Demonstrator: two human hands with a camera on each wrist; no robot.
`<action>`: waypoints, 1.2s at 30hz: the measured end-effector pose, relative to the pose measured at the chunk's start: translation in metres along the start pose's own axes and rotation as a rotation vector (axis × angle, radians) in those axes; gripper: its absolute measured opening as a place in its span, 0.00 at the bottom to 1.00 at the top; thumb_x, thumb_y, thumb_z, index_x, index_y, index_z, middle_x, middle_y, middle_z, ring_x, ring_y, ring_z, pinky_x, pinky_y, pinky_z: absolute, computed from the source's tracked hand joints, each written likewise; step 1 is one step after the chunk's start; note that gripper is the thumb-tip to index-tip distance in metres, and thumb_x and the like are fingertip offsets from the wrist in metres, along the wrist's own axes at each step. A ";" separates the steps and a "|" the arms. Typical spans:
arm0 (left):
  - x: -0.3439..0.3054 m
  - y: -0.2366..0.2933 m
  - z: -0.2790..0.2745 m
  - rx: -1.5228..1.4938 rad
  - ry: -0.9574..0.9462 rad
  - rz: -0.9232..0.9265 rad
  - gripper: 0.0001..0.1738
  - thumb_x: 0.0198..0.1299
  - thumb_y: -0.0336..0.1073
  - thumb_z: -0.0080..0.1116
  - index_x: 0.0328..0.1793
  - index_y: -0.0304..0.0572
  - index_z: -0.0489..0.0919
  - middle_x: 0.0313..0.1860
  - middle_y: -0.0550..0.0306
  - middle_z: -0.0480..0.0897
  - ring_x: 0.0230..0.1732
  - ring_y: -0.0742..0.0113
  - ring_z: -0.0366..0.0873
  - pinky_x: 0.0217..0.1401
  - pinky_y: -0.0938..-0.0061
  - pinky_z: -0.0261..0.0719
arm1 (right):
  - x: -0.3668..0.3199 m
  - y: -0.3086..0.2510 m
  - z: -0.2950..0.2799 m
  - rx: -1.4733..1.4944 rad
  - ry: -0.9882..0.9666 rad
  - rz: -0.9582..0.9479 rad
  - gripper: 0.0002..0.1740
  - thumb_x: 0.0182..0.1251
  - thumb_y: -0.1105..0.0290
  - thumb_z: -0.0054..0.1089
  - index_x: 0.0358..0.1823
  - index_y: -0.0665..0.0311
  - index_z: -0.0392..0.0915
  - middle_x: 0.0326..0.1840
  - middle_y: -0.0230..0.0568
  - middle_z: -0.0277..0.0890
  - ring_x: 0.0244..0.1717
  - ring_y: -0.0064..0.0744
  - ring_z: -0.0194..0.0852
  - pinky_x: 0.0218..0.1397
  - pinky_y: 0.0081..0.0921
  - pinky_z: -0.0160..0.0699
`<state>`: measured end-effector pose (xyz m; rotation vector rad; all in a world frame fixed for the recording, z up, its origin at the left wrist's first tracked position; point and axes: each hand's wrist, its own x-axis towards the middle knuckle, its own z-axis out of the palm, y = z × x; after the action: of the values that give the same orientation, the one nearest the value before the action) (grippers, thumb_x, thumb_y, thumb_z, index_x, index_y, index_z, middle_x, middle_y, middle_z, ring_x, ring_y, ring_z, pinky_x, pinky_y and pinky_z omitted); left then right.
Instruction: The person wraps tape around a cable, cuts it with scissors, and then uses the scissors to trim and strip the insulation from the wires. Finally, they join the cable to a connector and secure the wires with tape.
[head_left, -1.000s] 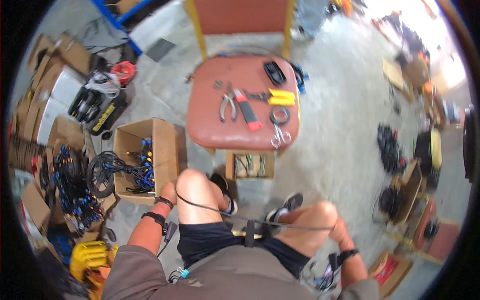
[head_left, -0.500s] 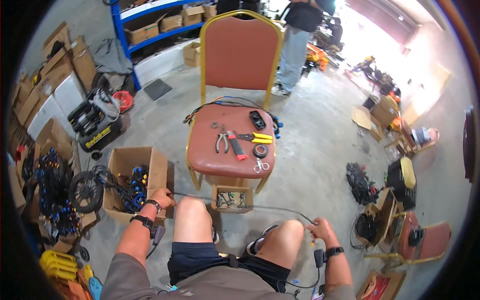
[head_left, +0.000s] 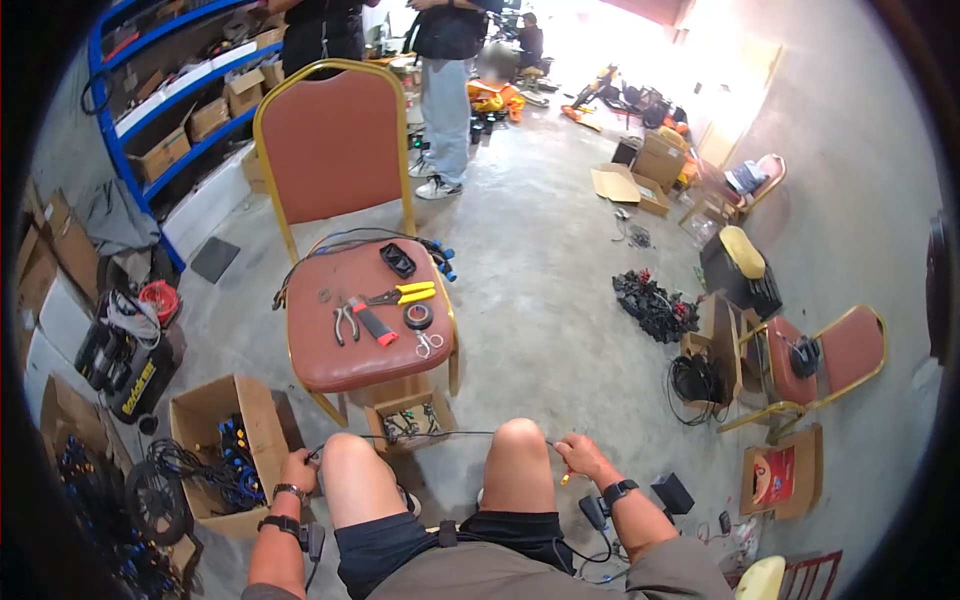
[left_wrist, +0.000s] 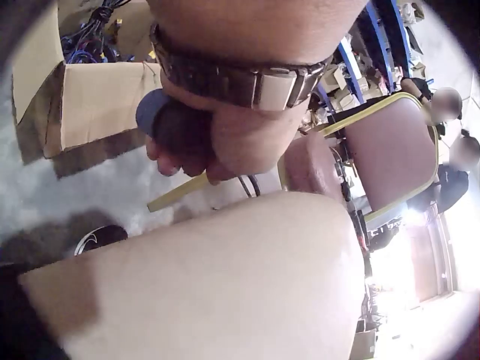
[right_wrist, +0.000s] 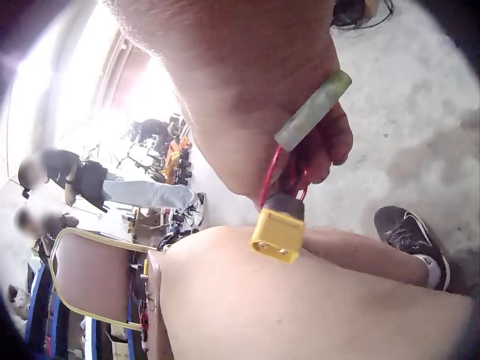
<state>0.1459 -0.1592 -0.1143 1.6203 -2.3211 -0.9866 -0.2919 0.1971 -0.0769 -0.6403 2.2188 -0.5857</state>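
A thin black cable (head_left: 465,433) runs nearly straight across the front of both knees, from one hand to the other. My left hand (head_left: 298,470) grips its left end beside the left knee. In the left wrist view a dark blue-black cylindrical end piece (left_wrist: 174,124) sits in the curled fingers. My right hand (head_left: 582,458) pinches the other end beside the right knee. From it hangs a yellow two-hole connector (right_wrist: 277,235) on short red wires (right_wrist: 271,178). A pale green-grey tube (right_wrist: 311,112) lies against the fingers there.
Ahead stands a chair (head_left: 330,365) bearing pliers (head_left: 346,325), a wire stripper (head_left: 403,294), tape (head_left: 418,316) and scissors (head_left: 429,345). A small carton (head_left: 376,425) sits under its front edge. A cable-filled box (head_left: 272,440) is at the left; people stand behind the chair.
The cable went from lying slack over the thighs to stretched straight in front of the knees. Both hands moved forward with its ends, the knees came closer together, and the head view tilted up and rightward.
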 end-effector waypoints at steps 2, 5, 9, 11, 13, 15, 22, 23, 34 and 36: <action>-0.004 0.009 -0.003 -0.029 0.011 -0.053 0.09 0.50 0.27 0.60 0.38 0.38 0.82 0.30 0.42 0.83 0.34 0.53 0.83 0.39 0.63 0.78 | -0.003 0.003 0.002 0.034 0.040 -0.008 0.20 0.66 0.57 0.54 0.37 0.70 0.80 0.28 0.51 0.81 0.32 0.45 0.82 0.41 0.40 0.78; 0.006 -0.012 0.016 -0.035 0.097 0.006 0.08 0.51 0.28 0.60 0.38 0.37 0.81 0.30 0.42 0.83 0.34 0.50 0.82 0.38 0.62 0.77 | 0.020 0.017 0.010 -0.077 0.228 -0.250 0.18 0.66 0.59 0.55 0.35 0.71 0.79 0.25 0.48 0.79 0.27 0.41 0.81 0.37 0.38 0.79; -0.001 -0.009 0.005 0.007 0.117 0.038 0.08 0.52 0.28 0.58 0.39 0.36 0.81 0.32 0.40 0.83 0.37 0.45 0.82 0.40 0.60 0.78 | 0.015 -0.001 0.000 0.033 0.216 -0.216 0.16 0.66 0.63 0.54 0.37 0.72 0.79 0.24 0.46 0.78 0.24 0.33 0.79 0.30 0.33 0.79; -0.010 -0.007 0.000 0.063 0.074 0.065 0.09 0.53 0.30 0.57 0.40 0.36 0.81 0.34 0.38 0.83 0.38 0.43 0.82 0.42 0.58 0.78 | 0.006 -0.004 -0.009 0.134 0.090 -0.126 0.15 0.66 0.65 0.53 0.38 0.73 0.78 0.25 0.46 0.79 0.23 0.33 0.79 0.29 0.32 0.79; -0.011 -0.029 0.012 0.038 0.040 0.054 0.11 0.54 0.34 0.57 0.41 0.36 0.81 0.36 0.35 0.82 0.41 0.40 0.81 0.43 0.56 0.78 | 0.003 0.012 0.000 0.209 0.010 -0.027 0.13 0.68 0.68 0.50 0.38 0.74 0.76 0.26 0.46 0.79 0.21 0.33 0.78 0.26 0.30 0.79; -0.030 -0.001 0.015 0.077 0.079 0.025 0.12 0.54 0.36 0.57 0.40 0.36 0.81 0.37 0.34 0.82 0.41 0.38 0.81 0.43 0.55 0.78 | 0.004 0.029 0.020 0.165 0.064 -0.093 0.15 0.67 0.66 0.51 0.37 0.74 0.77 0.27 0.50 0.79 0.25 0.38 0.80 0.28 0.34 0.79; -0.029 -0.006 0.014 0.036 0.089 -0.028 0.14 0.56 0.40 0.58 0.40 0.35 0.81 0.38 0.34 0.82 0.42 0.37 0.80 0.44 0.55 0.78 | 0.007 0.031 0.032 0.085 0.216 -0.174 0.17 0.69 0.64 0.48 0.39 0.74 0.77 0.30 0.55 0.79 0.29 0.39 0.82 0.32 0.37 0.80; -0.025 -0.020 0.023 0.000 0.097 -0.023 0.14 0.56 0.40 0.57 0.40 0.35 0.81 0.38 0.34 0.82 0.43 0.37 0.80 0.45 0.55 0.78 | 0.007 0.029 0.029 0.083 0.216 -0.179 0.17 0.69 0.64 0.48 0.39 0.74 0.77 0.30 0.55 0.79 0.29 0.39 0.82 0.32 0.37 0.80; -0.031 0.001 0.015 0.043 0.102 -0.067 0.13 0.58 0.38 0.54 0.40 0.34 0.81 0.40 0.33 0.82 0.44 0.37 0.80 0.46 0.55 0.78 | -0.001 0.010 0.010 -0.018 0.017 -0.060 0.17 0.66 0.63 0.47 0.42 0.71 0.78 0.37 0.60 0.79 0.40 0.54 0.81 0.44 0.42 0.78; -0.030 -0.001 0.015 0.037 0.091 -0.061 0.13 0.57 0.37 0.54 0.40 0.35 0.81 0.39 0.34 0.82 0.44 0.37 0.80 0.46 0.54 0.78 | -0.001 0.012 0.010 -0.039 0.028 -0.078 0.17 0.66 0.62 0.48 0.41 0.70 0.78 0.37 0.60 0.80 0.41 0.55 0.80 0.44 0.43 0.78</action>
<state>0.1523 -0.1266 -0.1193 1.7215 -2.2563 -0.8672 -0.2867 0.2044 -0.0895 -0.7460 2.2437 -0.5954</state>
